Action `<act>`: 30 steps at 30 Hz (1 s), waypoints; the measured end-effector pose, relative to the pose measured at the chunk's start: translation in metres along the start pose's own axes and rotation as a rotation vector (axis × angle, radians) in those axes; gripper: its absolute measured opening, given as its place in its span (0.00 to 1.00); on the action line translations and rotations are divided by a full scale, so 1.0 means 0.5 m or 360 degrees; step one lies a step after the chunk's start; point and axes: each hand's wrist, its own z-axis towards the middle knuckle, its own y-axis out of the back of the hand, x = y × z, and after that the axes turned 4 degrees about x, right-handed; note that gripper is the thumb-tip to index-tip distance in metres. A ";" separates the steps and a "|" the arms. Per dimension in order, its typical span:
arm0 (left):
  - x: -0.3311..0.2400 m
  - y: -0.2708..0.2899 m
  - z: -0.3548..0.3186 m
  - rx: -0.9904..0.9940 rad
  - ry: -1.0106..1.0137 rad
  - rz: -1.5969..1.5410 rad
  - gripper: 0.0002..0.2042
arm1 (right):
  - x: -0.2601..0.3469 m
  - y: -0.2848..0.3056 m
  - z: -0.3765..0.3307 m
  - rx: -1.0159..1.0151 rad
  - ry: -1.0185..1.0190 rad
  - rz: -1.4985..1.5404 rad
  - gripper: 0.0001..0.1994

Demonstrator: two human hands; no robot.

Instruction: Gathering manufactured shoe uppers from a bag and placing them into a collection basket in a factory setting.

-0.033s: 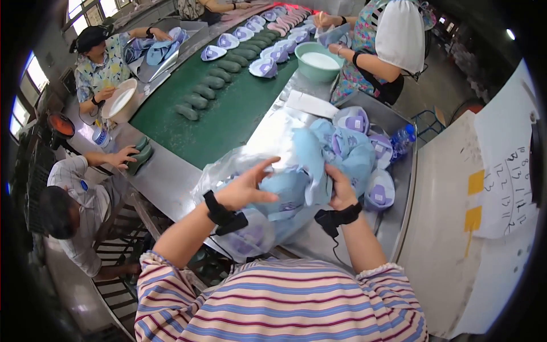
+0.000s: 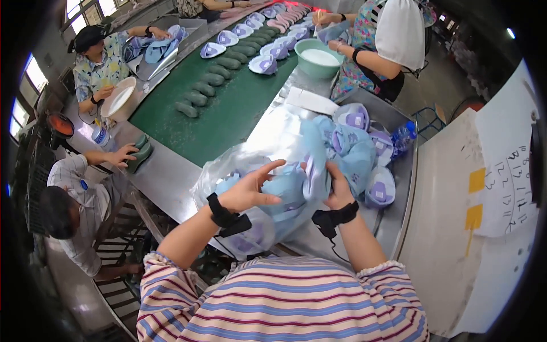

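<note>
Both hands hold a soft light blue shoe piece [image 2: 296, 188] over a clear plastic bag [image 2: 256, 154]. The left hand [image 2: 248, 191] lies flat on it, fingers spread. The right hand [image 2: 337, 191] pinches its edge. More pieces [image 2: 356, 145] lie at one o'clock, nearer the right hand.

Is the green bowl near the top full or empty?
Partly full: the green bowl holds a white substance spread across its inside, below the rim.
</note>
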 end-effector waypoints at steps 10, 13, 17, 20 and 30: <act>0.076 0.016 0.017 -0.1054 -0.0496 -0.0302 0.08 | 0.010 0.071 -0.042 0.0611 -0.0156 -0.0351 0.33; 0.064 -0.044 0.076 -0.0667 -0.0351 -0.0760 0.11 | -0.046 0.011 -0.037 0.0430 0.0212 -0.0854 0.29; 0.018 -0.073 0.120 -0.0092 -0.0433 -0.0246 0.17 | 0.006 0.097 -0.075 0.0042 0.0608 -0.0214 0.26; 0.015 -0.152 0.150 0.0230 -0.0962 0.0362 0.22 | 0.063 0.219 -0.144 -0.0096 0.0861 -0.0305 0.24; -0.230 -0.189 0.021 0.0300 -0.1662 0.0700 0.13 | 0.156 0.127 -0.279 -0.1187 0.1688 -0.0758 0.26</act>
